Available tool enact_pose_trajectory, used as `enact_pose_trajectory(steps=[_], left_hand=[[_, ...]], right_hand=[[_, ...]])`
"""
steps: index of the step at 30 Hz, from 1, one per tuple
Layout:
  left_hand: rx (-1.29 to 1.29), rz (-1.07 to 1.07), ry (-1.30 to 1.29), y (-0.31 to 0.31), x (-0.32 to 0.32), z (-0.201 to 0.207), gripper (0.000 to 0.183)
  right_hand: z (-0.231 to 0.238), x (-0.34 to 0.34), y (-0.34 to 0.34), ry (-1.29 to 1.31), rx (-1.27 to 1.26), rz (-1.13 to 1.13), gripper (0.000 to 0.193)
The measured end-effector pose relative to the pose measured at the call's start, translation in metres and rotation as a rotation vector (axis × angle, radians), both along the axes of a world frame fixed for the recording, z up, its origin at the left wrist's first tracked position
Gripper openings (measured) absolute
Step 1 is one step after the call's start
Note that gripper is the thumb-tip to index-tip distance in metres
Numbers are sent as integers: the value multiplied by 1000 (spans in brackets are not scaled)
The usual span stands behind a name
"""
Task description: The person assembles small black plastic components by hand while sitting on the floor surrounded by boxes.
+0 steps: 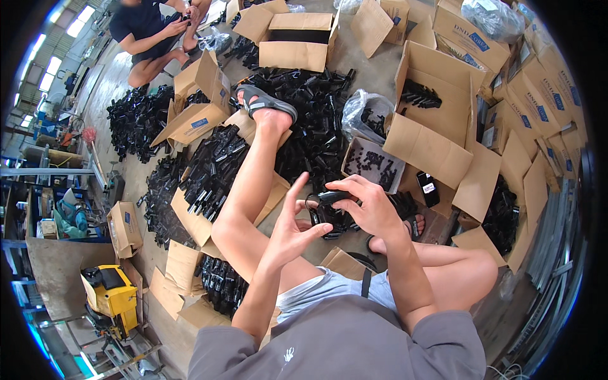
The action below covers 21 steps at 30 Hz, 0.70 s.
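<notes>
Above my lap, my right hand [372,206] pinches a short black plastic part [329,197] between thumb and fingers. Beside it my left hand [288,231] has its index finger raised and its thumb spread. Its other fingers are partly hidden near the left end of the part, where a dark ring-like piece shows; whether they touch is hard to tell. Beyond the hands lies a big heap of similar black parts [313,126]. Small black pieces [373,166] fill a shallow box right of that heap, with a clear plastic bag [364,107] behind it.
Open cardboard boxes stand around me, a large one [424,142] at the right holding a few black parts. A phone [428,189] lies near my right foot. Another person [149,35] crouches at the far left. A yellow machine [114,291] stands at the left, metal profiles [551,278] at the right.
</notes>
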<state>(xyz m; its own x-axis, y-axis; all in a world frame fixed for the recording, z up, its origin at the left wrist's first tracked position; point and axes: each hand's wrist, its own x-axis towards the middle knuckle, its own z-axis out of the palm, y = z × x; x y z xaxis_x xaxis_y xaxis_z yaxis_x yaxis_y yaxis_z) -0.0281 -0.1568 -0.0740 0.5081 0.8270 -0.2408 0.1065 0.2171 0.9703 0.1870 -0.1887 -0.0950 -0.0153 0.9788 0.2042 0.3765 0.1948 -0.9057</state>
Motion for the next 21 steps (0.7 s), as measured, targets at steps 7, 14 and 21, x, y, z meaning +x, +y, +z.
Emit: enact_pose_trajectory(steps=[7, 14, 21], left_hand=[[-342, -46, -112, 10, -14, -35, 58], [-647, 56, -412, 5, -7, -65, 42], [-786, 266, -602, 2, -15, -96, 37]], right_hand=[[-3, -8, -1, 208, -120, -41, 46], [-19, -14, 0, 304, -194, -126, 53], [-159, 39, 56, 547, -347, -556, 28]])
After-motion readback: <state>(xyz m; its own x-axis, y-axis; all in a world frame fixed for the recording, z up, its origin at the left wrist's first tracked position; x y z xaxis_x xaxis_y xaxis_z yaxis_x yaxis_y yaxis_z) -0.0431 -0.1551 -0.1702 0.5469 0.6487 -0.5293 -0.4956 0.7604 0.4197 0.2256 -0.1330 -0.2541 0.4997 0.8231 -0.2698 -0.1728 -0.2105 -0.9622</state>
